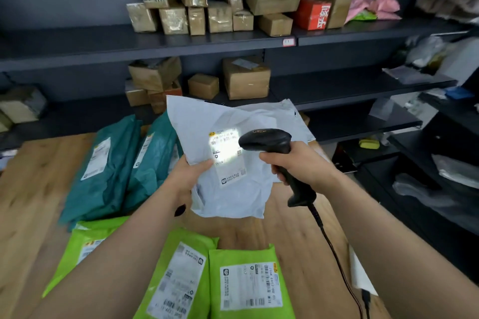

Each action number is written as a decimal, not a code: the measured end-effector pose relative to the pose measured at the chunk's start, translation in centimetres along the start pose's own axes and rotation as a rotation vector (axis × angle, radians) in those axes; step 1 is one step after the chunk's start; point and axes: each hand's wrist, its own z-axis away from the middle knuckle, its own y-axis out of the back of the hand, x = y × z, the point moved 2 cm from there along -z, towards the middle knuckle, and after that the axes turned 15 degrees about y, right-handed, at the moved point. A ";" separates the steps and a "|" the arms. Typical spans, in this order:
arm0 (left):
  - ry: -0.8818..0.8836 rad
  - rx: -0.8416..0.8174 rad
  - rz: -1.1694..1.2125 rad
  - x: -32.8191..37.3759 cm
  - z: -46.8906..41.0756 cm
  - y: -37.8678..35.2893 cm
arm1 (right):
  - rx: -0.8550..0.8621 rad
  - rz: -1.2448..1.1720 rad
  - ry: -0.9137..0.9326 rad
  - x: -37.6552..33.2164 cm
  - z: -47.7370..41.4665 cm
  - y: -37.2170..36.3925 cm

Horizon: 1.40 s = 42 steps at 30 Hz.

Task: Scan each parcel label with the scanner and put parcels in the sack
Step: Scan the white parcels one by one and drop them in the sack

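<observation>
Above the wooden desk (33, 189), a pale grey parcel (233, 197) was held up by the left hand (190, 176), thumb pinching its left edge, while the right hand (303, 163) was wrapped round the black scanner (264, 140), whose light fell on the parcel's label (228, 155).

Bright glare on label (226, 155); dim, warped edges.
</observation>
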 end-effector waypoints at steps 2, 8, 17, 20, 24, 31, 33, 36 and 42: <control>-0.011 0.005 0.017 0.3 0.7 0.7 | 0.015 0.010 0.016 -1.2 1.2 -0.5; -0.020 -0.076 -0.020 0.5 2.4 2.3 | 0.037 0.020 0.038 -3.7 3.4 -2.4; -0.016 -0.105 0.001 0.1 3.6 4.5 | 0.066 0.046 0.019 -5.8 5.6 -4.5; -0.009 -0.121 0.027 -0.1 3.9 4.8 | 0.071 0.043 0.016 -6.2 6.1 -5.1; -0.008 -0.137 0.045 -0.3 4.4 4.9 | 0.069 0.042 0.032 -6.5 6.5 -5.7; -0.072 -0.125 0.102 0.6 8.0 5.6 | 0.176 -0.095 0.082 -5.6 7.0 -6.1; -0.089 -0.108 0.125 1.1 9.4 6.0 | 0.197 -0.086 0.071 -5.0 7.2 -6.5; -0.117 -0.049 0.166 0.9 12.3 7.4 | 0.124 -0.146 0.035 -4.1 8.0 -8.1; -0.118 0.145 0.260 -2.5 19.4 12.4 | -0.029 -0.402 -0.024 -3.6 10.1 -14.8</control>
